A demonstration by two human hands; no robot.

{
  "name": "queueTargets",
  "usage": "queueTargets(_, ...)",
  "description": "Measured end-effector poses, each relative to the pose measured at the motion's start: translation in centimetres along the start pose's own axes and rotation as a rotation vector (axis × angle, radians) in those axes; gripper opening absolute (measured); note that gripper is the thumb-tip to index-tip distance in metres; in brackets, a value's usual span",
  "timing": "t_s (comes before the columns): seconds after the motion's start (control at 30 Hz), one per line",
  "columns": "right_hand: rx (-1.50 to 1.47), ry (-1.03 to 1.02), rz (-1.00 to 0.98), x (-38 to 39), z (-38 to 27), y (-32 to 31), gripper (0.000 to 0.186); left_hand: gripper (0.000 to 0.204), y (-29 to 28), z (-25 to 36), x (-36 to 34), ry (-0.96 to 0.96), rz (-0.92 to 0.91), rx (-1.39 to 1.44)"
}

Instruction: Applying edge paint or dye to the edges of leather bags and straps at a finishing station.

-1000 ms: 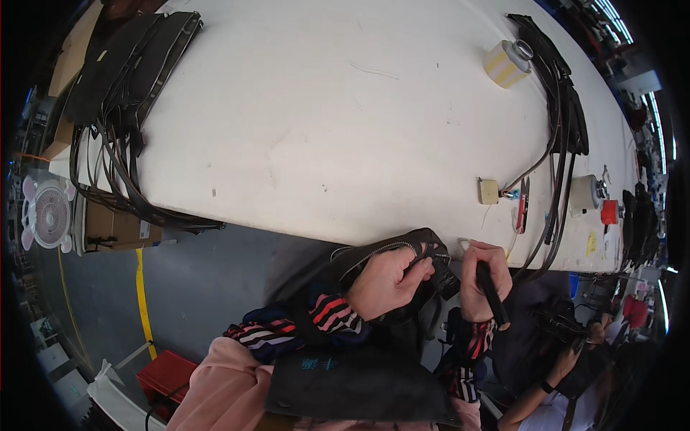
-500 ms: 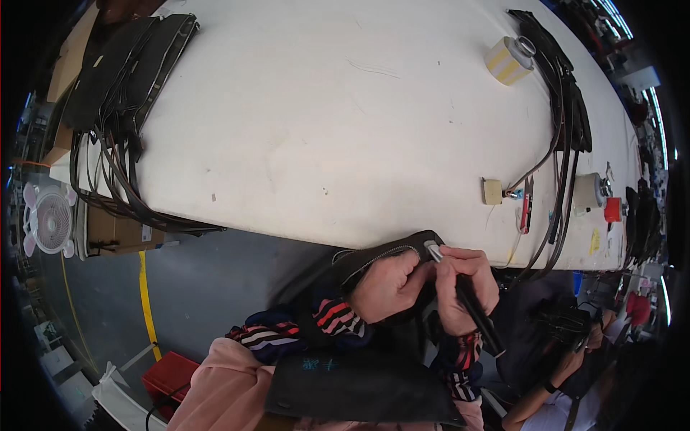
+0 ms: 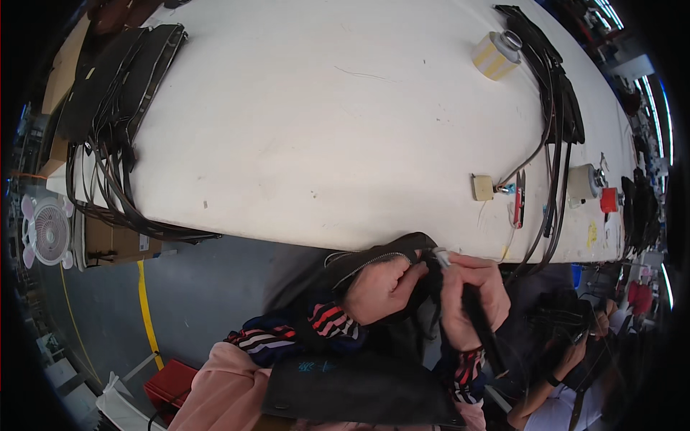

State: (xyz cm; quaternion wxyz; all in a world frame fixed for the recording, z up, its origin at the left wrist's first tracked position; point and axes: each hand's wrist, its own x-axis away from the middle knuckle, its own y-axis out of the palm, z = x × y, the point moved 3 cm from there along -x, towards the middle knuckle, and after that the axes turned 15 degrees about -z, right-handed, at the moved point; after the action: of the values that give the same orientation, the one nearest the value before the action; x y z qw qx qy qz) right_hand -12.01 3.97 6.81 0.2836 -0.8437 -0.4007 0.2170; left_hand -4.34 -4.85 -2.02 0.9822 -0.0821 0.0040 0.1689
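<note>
At the near table edge, my left hand is closed on a black zippered bag, its metal zipper curving along the hand's upper side. My right hand grips a tool with a long black handle and a silver metal end. That metal end is at the bag's right end, close to my left fingertips. Whether it touches the bag I cannot tell. Part of the bag hangs below the hands, largely hidden by them.
Black bags with straps are stacked on the white table at left, others at right. A yellow-striped can, a pale block and a red cutter stand or lie there. A co-worker's arm is lower right.
My right hand and the tool have shifted slightly to the right and down, its metal end turning a little. The left hand keeps its hold on the bag. The whole view has moved slightly.
</note>
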Motion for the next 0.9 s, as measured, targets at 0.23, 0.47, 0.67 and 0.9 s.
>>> queueTargets(0.23,-0.069,0.280,0.105,0.3,4.5,-0.5,0.006,0.015,0.2,1.4,-0.7,0.037,-0.039,0.184)
queueTargets(0.47,-0.026,0.114,0.065,0.1,3.4,0.3,0.013,0.014,-0.3,1.4,-0.8,-0.088,-0.222,0.130)
queueTargets(0.67,-0.062,-0.081,0.022,-0.2,0.8,0.9,0.014,0.012,-0.6,1.2,-0.7,-0.104,-0.170,0.067)
queueTargets(0.9,0.035,0.078,0.210,0.8,7.0,-2.2,0.005,0.017,-2.2,1.1,0.2,-0.170,-0.268,0.460)
